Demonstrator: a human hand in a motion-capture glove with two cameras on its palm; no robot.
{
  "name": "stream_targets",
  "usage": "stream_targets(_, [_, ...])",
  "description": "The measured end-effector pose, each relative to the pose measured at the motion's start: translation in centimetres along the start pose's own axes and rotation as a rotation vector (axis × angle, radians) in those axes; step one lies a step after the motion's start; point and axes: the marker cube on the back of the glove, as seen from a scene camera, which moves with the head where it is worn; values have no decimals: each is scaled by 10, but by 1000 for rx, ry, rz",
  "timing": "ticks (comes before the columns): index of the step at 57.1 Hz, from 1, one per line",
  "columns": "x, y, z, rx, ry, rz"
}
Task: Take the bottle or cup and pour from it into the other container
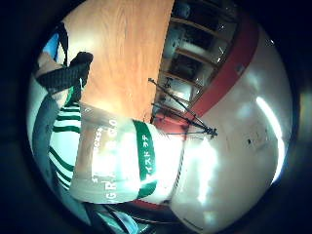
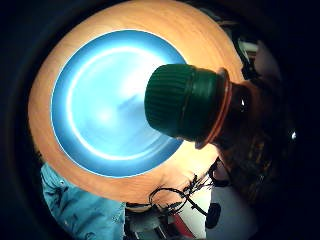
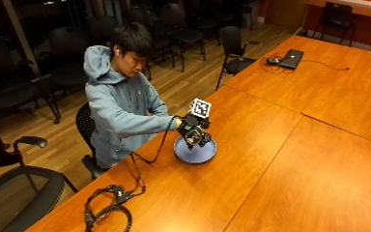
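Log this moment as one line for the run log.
stage: pouring pose | right hand: holds bottle | bottle: tipped over bowl | green cap: still on | bowl: on table

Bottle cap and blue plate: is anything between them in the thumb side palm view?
Nothing. The green cap hangs over the blue plate with only bare plate surface showing beneath. The outside view shows the right hand holding the bottle above the plate.
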Motion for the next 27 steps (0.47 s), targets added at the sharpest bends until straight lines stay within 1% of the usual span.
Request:
stream_targets(2, [7,2,4,-7,86,-21])
stream_targets(5, [15,3,6,-6,127,-26])
stream_targets(8, [8,2,3,4,107,-49])
stream_targets(12, [-6,-1,-2,-1,95,-37])
stream_targets(16, [6,1,2,-8,123,-12])
stream_targets(21, [-5,1,0,5,66,-23])
stream_targets(27, [10,7,6,3,67,-26])
